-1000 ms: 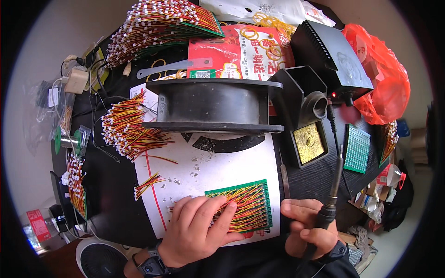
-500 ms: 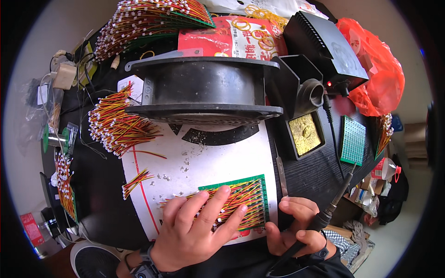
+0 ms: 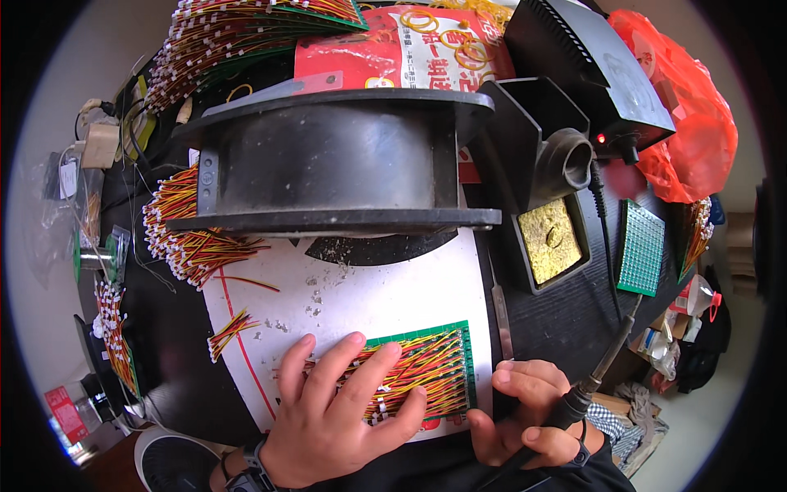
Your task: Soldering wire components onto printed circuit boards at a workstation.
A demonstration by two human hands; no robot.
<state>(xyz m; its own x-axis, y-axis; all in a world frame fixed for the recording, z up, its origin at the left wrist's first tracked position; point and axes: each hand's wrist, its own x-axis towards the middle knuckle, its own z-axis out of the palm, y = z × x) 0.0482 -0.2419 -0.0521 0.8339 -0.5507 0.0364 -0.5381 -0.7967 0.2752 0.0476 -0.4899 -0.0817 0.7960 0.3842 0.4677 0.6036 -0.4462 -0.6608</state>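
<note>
Wired board (image 3: pixel 434 369) flat on white sheet (image 3: pixel 434 283), by near edge of surface (image 3: pixel 184 328), roughly mid. My left hand (image 3: pixel 344 414) lies over its left part, fingers spread wide on the wires; can't tell if any wire is pinched. My right hand (image 3: pixel 533 418), just beside the board's near right corner, has fingers curled round iron (image 3: pixel 584 394), tip aimed at surface's right edge, near green board (image 3: pixel 639 250); contact there unclear. Tweezers (image 3: pixel 502 324) just right of sheet. Small bundle (image 3: pixel 229 334) at sheet's left edge, wire pile (image 3: pixel 184 234) beyond. Fan (image 3: pixel 328 164) stands across sheet's far end, sponge (image 3: pixel 551 243) to its right. Spool (image 3: pixel 94 257) by surface's left edge.
</note>
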